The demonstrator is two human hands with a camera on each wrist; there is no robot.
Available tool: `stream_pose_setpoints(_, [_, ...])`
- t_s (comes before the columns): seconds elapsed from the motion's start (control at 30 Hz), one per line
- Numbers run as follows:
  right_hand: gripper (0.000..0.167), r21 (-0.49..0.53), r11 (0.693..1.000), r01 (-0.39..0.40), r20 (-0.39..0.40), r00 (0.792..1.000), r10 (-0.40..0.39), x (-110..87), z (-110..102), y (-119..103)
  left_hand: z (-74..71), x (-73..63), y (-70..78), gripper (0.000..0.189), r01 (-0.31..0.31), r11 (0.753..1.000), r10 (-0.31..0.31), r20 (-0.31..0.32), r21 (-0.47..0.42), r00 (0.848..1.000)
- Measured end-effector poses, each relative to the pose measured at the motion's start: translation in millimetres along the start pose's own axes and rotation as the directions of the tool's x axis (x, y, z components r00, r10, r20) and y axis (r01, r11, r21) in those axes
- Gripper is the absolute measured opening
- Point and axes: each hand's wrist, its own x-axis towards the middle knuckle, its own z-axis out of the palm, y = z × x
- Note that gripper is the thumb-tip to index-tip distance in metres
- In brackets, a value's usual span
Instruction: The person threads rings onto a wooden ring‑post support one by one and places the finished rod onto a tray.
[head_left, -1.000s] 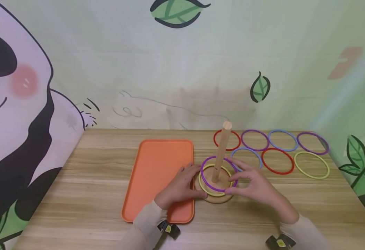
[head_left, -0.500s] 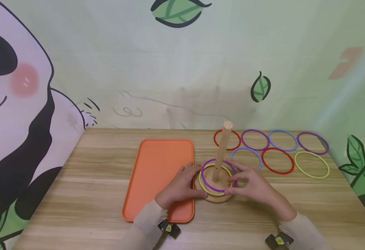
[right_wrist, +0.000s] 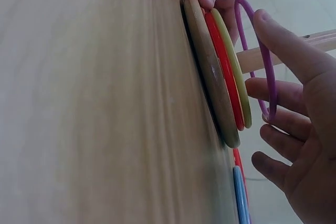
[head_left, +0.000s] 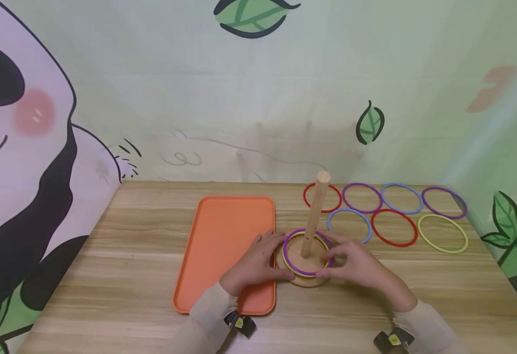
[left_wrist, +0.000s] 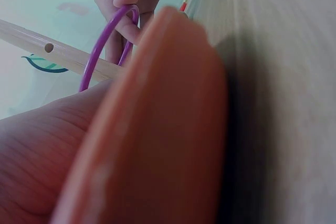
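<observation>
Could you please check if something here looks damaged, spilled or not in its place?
On the table, nothing stands out: the purple ring circles the wooden post, held by the right hand. Behind the table, brownish smudges on the pale wall look odd, perhaps dirt among the printed leaves.

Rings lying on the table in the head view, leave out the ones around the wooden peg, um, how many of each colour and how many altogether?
Red rings: 2
Purple rings: 2
Blue rings: 2
Yellow ring: 1
Total: 7
</observation>
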Motion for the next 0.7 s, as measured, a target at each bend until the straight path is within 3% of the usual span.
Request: stream_pose_setpoints(0.7, [0.047,0.011,1.0,-0.029,0.039,0.999,0.029,0.8,4.5,5.9,-0.1,-0.3,0.9,0.095,0.015,1.0,-0.015,0.009,0.014,1.0])
